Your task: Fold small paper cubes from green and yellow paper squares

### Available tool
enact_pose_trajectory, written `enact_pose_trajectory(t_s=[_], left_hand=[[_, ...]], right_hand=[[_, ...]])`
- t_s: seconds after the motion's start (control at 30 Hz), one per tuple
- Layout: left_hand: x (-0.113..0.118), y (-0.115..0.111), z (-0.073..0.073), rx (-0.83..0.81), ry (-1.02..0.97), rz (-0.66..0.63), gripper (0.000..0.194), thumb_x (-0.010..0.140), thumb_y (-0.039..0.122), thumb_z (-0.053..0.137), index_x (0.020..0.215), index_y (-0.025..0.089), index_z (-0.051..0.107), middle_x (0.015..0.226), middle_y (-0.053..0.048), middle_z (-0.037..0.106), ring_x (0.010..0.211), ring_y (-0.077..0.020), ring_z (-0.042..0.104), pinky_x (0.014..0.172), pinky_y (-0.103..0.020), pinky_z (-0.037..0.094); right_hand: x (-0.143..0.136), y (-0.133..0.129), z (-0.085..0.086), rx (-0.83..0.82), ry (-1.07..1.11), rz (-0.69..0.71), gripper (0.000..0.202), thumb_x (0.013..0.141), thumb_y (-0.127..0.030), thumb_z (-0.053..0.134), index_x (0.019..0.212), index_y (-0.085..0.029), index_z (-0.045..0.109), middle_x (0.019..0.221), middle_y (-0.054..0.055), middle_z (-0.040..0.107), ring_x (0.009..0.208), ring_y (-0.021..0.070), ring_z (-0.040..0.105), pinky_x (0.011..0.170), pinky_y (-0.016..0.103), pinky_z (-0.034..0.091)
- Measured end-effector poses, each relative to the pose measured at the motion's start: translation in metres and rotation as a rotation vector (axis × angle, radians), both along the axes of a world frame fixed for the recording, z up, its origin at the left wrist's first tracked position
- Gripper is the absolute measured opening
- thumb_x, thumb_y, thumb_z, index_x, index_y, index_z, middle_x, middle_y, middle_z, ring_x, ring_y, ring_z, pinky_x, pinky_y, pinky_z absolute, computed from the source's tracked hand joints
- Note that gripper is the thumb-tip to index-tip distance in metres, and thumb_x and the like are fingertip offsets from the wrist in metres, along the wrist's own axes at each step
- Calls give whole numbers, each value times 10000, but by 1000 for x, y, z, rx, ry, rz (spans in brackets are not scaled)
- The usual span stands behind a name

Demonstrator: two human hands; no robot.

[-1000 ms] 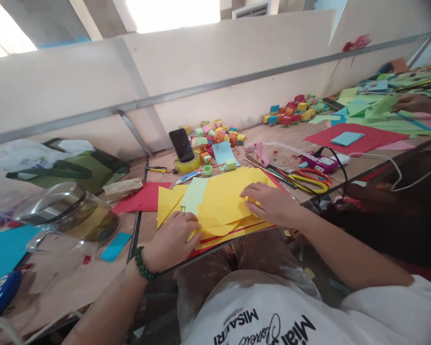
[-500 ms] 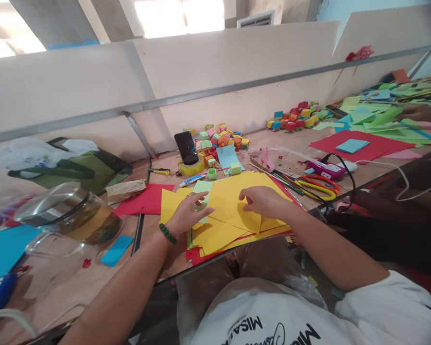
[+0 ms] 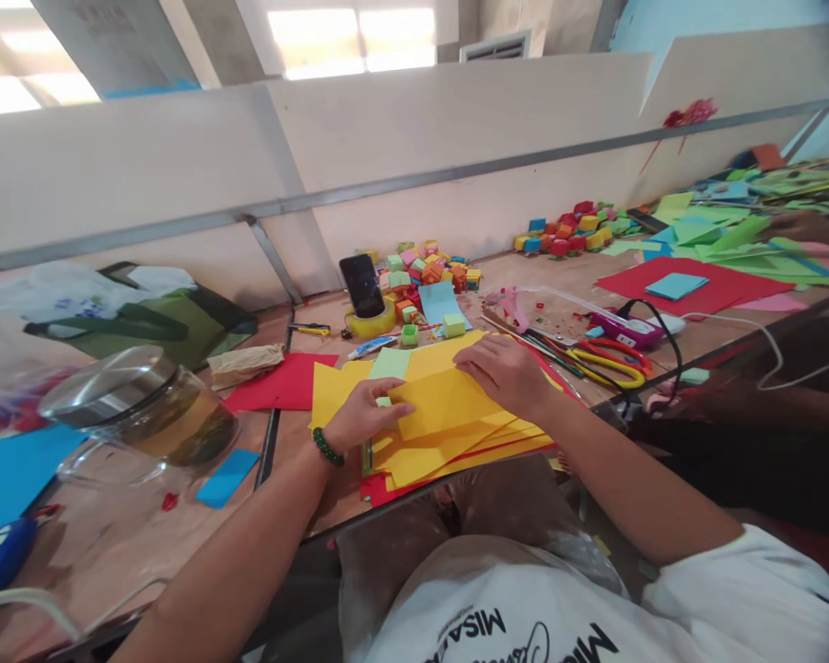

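Note:
A folded-looking yellow sheet (image 3: pixel 443 402) is raised a little above a stack of yellow paper (image 3: pixel 421 458) with red sheets beneath. Its left edge is between the thumb and fingers of my left hand (image 3: pixel 366 412), which wears a green bead bracelet. My right hand (image 3: pixel 503 373) holds the same sheet at its upper right, fingers closed over the edge. A light green paper (image 3: pixel 390 365) lies just beyond my left hand, partly covered by it.
A phone (image 3: pixel 363 285) leans behind yellow tape (image 3: pixel 371 322), beside small coloured paper boxes (image 3: pixel 428 272). Scissors (image 3: pixel 608 365) and a purple device (image 3: pixel 622 329) lie right. Left stands a glass teapot (image 3: pixel 186 419). Another person's hand (image 3: pixel 811 226) is at far right.
The yellow sheet has been lifted from the stack and is now between both hands. My right hand has moved slightly up, and its fingers have closed on the sheet, as have my left hand's.

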State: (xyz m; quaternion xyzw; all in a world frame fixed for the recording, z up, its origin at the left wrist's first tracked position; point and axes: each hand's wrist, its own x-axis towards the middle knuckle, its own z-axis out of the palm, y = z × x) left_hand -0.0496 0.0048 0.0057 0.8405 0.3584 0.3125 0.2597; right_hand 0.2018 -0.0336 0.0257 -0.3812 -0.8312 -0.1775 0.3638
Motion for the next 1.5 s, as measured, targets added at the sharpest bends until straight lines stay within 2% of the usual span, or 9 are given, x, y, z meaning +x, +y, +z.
enact_pose_trajectory(t_s=[0.17, 0.33, 0.43, 0.6, 0.87, 1.1, 1.3, 1.4, 1.5], left_hand=[[6, -21, 10, 348, 57, 79, 122, 795, 225, 573, 705, 201, 652, 662, -7, 672, 713, -170, 571, 749, -329, 394], [9, -41, 14, 795, 236, -18, 119, 753, 209, 614, 853, 220, 676, 704, 0, 699, 726, -176, 583, 762, -360, 349], [8, -39, 15, 760, 371, -47, 381, 699, 259, 645, 1078, 233, 654, 942, -34, 731, 927, -240, 602, 904, -427, 319], [7, -29, 15, 678, 568, -94, 271, 821, 142, 526, 1018, 261, 670, 1026, -34, 722, 1007, -247, 578, 963, -475, 287], [14, -23, 3, 484, 629, -145, 326, 832, 81, 501, 1080, 204, 672, 996, -73, 719, 924, -244, 596, 827, -410, 393], [12, -2, -1, 157, 340, -88, 194, 836, 175, 512, 796, 185, 702, 822, -64, 676, 783, -190, 592, 737, -313, 441], [11, 1, 0, 47, 296, 10, 331, 858, 311, 479, 550, 191, 481, 583, 4, 514, 599, -148, 488, 586, -268, 373], [9, 0, -2, 14, 334, 83, 235, 861, 342, 477, 725, 187, 589, 624, 1, 558, 604, -162, 503, 585, -277, 387], [10, -5, -5, 206, 412, 179, 328, 862, 318, 493, 1117, 153, 618, 861, -84, 647, 814, -241, 569, 725, -351, 425]], right_hand=[[-17, -13, 10, 58, -138, 27, 284, 922, -227, 497, 1192, -187, 578, 1125, 106, 674, 1061, 236, 573, 916, 401, 432], [-19, -13, -2, 102, -205, 51, 229, 930, -153, 447, 826, -198, 646, 813, 58, 691, 861, 185, 588, 801, 331, 455], [-10, -11, -16, 108, -98, 110, 263, 898, -91, 422, 790, -203, 634, 822, 46, 704, 840, 167, 593, 790, 311, 478], [2, -21, -38, -90, 74, 155, 260, 851, -38, 416, 834, -196, 621, 942, 75, 728, 914, 179, 628, 811, 337, 535], [13, -35, -52, -405, 20, 36, 448, 696, 33, 479, 1072, -158, 628, 1060, 115, 706, 1009, 233, 625, 875, 392, 532], [22, -27, -38, -568, -14, -188, 249, 864, -166, 553, 1092, -156, 654, 982, 119, 714, 951, 227, 639, 846, 356, 525], [25, -25, -40, -704, 176, -278, 390, 887, -275, 547, 1259, -156, 547, 1136, 119, 680, 974, 223, 655, 833, 334, 511], [23, -26, -40, -741, 197, -353, 472, 881, -272, 545, 1330, -150, 472, 990, 84, 698, 832, 205, 661, 733, 310, 513], [18, -26, -37, -641, 123, -414, 463, 874, -237, 547, 1327, -166, 485, 1011, 99, 667, 879, 222, 630, 742, 324, 514]])
